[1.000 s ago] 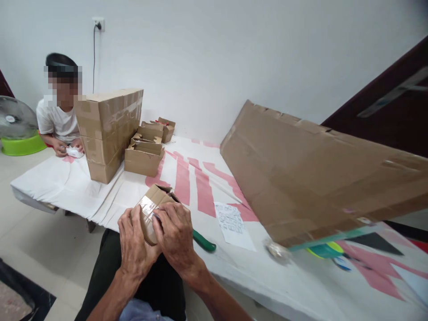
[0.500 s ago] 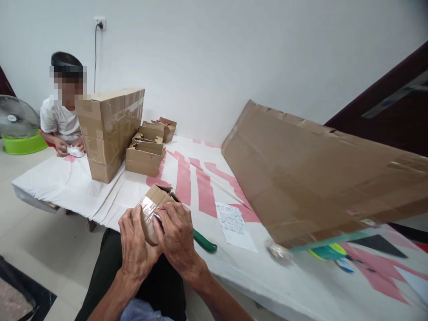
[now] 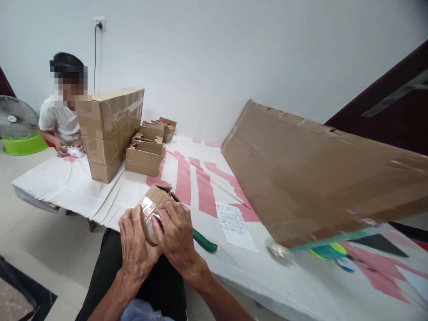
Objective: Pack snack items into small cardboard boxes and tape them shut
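A small cardboard box (image 3: 152, 203) with clear tape along its top is held tilted at the table's near edge, above my lap. My left hand (image 3: 135, 243) wraps round its left and near side, fingertips on the tape. On the other side my right hand (image 3: 175, 234) presses with bent fingers and thumb. A small shiny bit (image 3: 156, 216) shows by the right thumb; what it is I cannot make out. Just right of that hand, a green curved handle (image 3: 205, 241) lies on the table, its other end hidden behind the hand.
Stacked taped boxes (image 3: 113, 133) and open small boxes (image 3: 145, 158) stand at the left. A printed paper sheet (image 3: 236, 225) lies to the right, before a large leaning cardboard panel (image 3: 317, 178). Across the table sits another person (image 3: 62, 120) handling a white object.
Both hands and the small box look the same as before. Across the table, the person's head has shifted very slightly.
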The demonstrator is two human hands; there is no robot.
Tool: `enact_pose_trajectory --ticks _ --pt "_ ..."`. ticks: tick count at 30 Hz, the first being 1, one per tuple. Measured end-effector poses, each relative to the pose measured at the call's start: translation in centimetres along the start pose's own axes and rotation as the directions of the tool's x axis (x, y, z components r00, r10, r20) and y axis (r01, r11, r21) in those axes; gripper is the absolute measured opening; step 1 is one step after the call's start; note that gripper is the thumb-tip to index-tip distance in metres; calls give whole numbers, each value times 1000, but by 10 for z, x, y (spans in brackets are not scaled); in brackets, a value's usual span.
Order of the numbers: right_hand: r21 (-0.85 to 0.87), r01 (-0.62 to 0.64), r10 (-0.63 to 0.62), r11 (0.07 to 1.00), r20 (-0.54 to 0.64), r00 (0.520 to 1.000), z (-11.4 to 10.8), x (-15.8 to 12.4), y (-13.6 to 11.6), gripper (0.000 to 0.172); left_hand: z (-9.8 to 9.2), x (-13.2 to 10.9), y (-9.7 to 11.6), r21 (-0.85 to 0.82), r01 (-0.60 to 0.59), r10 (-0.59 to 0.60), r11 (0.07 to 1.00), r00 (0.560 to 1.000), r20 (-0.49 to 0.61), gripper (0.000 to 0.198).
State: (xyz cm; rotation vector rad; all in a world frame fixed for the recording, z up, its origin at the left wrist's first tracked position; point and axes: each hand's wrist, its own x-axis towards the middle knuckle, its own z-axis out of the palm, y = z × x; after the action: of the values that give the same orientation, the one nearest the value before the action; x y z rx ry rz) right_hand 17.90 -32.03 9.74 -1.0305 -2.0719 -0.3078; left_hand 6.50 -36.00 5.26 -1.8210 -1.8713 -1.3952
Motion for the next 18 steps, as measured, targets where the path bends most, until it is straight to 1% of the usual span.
enact_pose_trajectory --ticks 6,9,12,14,15,18 --pt "-9 2 -2 1000 -7 1000 2 1 1 11 2 -1 0 -7 6 -6 1000 1000 -4 65" --pt "-2 -4 4 1000 -4 1000 3 0 0 14 3 -2 -2 -9 7 -7 1000 1000 3 65" --pt "47 -7 8 999 -7 1000 3 -2 -1 17 3 -2 -3 -3 11 -11 1000 1000 12 62" --pt "84 -12 14 996 -23 1000 2 -4 1 13 3 -2 -3 5 20 -20 1000 1000 14 62" --pt "93 -12 16 996 -37 999 2 -5 2 11 2 -2 -3 6 20 -21 1000 1000 17 64" --pt "67 -4 8 998 -65 998 0 -8 6 17 1 -1 -2 3 2 -2 1000 999 37 74"
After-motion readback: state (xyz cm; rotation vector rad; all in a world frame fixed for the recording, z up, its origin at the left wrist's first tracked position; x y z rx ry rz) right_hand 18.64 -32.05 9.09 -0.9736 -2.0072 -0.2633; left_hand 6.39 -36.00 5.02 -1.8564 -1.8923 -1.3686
